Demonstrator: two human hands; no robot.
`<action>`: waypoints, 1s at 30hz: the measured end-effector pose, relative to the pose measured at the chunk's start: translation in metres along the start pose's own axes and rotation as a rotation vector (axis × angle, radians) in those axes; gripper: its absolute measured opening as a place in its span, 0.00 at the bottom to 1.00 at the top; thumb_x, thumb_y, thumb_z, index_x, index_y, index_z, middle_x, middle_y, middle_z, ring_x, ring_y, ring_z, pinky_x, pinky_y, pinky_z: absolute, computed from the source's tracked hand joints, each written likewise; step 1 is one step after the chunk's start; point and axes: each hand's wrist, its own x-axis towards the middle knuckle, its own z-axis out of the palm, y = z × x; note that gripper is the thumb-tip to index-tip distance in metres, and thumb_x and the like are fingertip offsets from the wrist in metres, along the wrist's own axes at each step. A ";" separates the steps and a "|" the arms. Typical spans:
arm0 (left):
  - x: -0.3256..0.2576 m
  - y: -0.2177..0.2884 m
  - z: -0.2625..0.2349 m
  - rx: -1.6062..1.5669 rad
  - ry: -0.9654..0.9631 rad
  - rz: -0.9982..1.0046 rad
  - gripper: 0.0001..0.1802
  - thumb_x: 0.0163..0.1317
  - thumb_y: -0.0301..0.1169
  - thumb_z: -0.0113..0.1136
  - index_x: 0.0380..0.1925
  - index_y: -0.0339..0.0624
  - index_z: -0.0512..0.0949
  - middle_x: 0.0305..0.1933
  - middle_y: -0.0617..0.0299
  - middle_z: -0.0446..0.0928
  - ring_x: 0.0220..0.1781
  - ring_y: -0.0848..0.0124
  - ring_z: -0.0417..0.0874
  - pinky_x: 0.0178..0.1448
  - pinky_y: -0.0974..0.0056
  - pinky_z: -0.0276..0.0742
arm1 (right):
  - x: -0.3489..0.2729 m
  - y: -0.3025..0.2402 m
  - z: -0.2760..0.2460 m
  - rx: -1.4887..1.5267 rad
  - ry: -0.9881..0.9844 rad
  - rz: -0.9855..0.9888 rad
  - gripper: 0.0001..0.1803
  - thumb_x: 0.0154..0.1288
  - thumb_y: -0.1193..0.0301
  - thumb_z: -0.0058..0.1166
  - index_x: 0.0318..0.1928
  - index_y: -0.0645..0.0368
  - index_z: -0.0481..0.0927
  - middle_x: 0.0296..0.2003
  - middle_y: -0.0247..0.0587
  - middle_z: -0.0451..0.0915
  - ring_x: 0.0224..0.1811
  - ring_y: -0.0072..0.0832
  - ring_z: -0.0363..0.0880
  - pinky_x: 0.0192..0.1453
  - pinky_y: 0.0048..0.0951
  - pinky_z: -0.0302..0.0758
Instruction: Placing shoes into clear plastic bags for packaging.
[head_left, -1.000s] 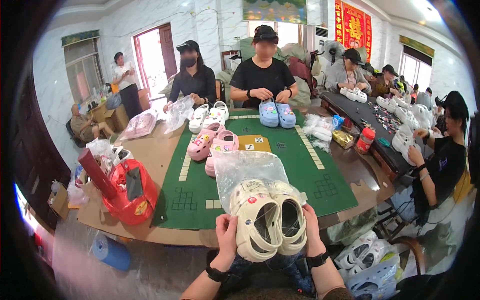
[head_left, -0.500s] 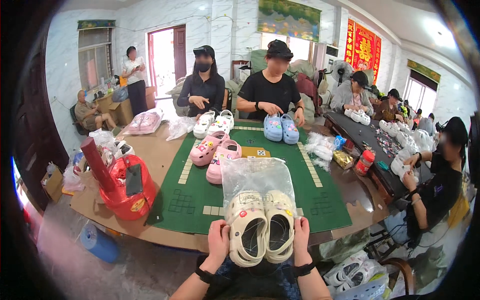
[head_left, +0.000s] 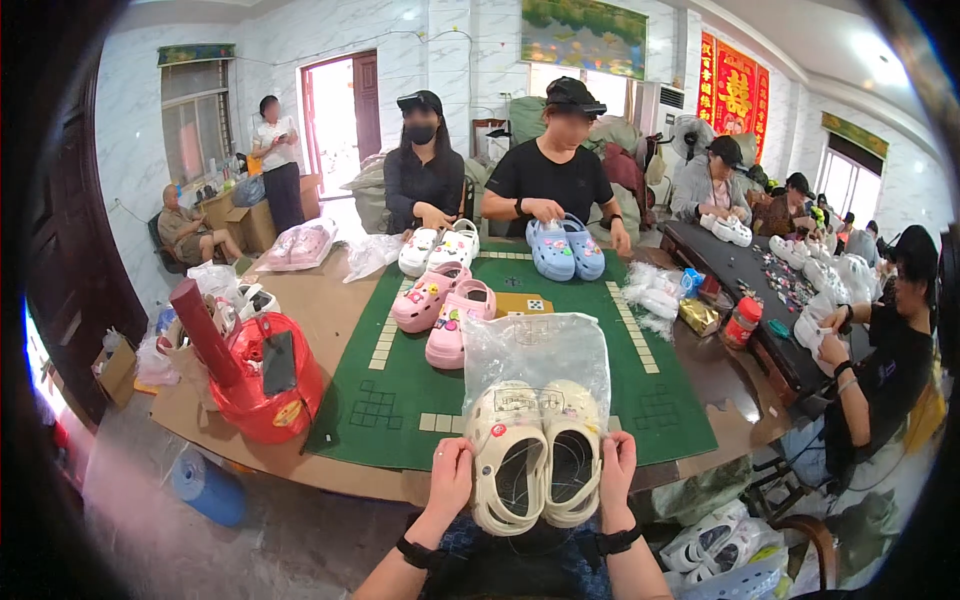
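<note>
A pair of cream clogs with small charms lies side by side at the front edge of the table, heels toward me. Their toe ends are inside a clear plastic bag, which spreads flat beyond them on the green mat. To the left of the clogs, my left hand is closed, pinching the bag's edge. My right hand does likewise on the right side. The fingertips of both hands are partly hidden.
Pink clogs, white clogs and blue clogs stand on the green mat. A red bag with a phone sits left. A red-lidded jar stands right. Co-workers sit opposite and at the dark table on the right.
The whole view has shifted slightly. My hands stay on both sides of the bag and clogs. Across the table, a co-worker's hand has moved at the blue clogs.
</note>
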 end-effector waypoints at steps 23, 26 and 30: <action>0.001 0.001 -0.006 -0.166 -0.057 -0.038 0.09 0.62 0.24 0.62 0.42 0.37 0.76 0.44 0.54 0.76 0.47 0.61 0.77 0.53 0.60 0.73 | -0.001 -0.011 0.000 -0.372 -0.051 -0.209 0.07 0.72 0.75 0.54 0.47 0.64 0.76 0.41 0.36 0.75 0.45 0.25 0.74 0.52 0.27 0.71; -0.011 -0.004 -0.006 -0.252 0.026 -0.198 0.16 0.64 0.25 0.62 0.51 0.37 0.75 0.46 0.53 0.76 0.50 0.61 0.79 0.57 0.60 0.75 | -0.008 -0.007 -0.010 -0.153 -0.082 0.014 0.11 0.73 0.73 0.54 0.52 0.63 0.75 0.43 0.34 0.78 0.44 0.21 0.75 0.49 0.24 0.73; -0.016 0.001 -0.001 -0.144 -0.030 -0.241 0.15 0.71 0.28 0.54 0.56 0.37 0.73 0.52 0.53 0.75 0.55 0.62 0.78 0.59 0.61 0.74 | -0.013 0.009 -0.012 0.006 -0.078 0.092 0.12 0.75 0.71 0.53 0.54 0.63 0.74 0.42 0.33 0.79 0.41 0.19 0.76 0.46 0.23 0.74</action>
